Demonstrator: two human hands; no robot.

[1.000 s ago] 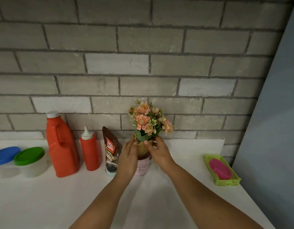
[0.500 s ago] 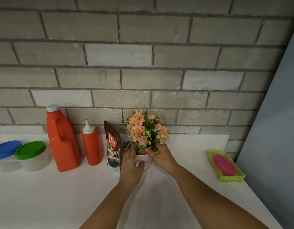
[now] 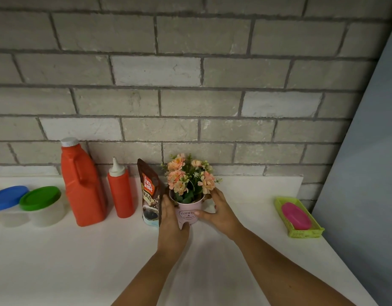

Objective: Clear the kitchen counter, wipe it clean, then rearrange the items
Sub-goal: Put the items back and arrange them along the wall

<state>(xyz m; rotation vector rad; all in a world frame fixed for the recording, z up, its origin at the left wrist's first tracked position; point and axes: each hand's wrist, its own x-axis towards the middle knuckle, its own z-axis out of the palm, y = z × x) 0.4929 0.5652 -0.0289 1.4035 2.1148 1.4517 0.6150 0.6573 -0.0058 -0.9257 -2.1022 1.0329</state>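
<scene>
At the far left edge of the white counter (image 3: 80, 261), a tub with a blue lid (image 3: 8, 197). Right against it, a tub with a green lid (image 3: 39, 198). Next, a big red jug (image 3: 82, 184) with a white cap, close to the back edge by the brick wall (image 3: 190, 85). Just beside that, a small red squeeze bottle (image 3: 120, 193), standing up. Then a brown pouch (image 3: 149, 193), standing up too, just beside the left hand (image 3: 172, 224).

In the middle, near the back edge, the pink pot (image 3: 187, 212) with peach flowers (image 3: 188, 175) in it, down on the counter. Held on its left side by the left hand, thumb low at the front, fingers hidden behind. Held on its right side by the right hand (image 3: 219, 212), fingers curled round, thumb across the front by the label.

One second back: flowers up higher above the pot, both hands up near the stems. Now sunk lower, with both hands down on the pot's sides. Tubs, jug, bottle and pouch in the same order as before.

Near the right edge, well apart from the pot, a green basket (image 3: 298, 233) with a pink soap (image 3: 295, 215) inside.
</scene>
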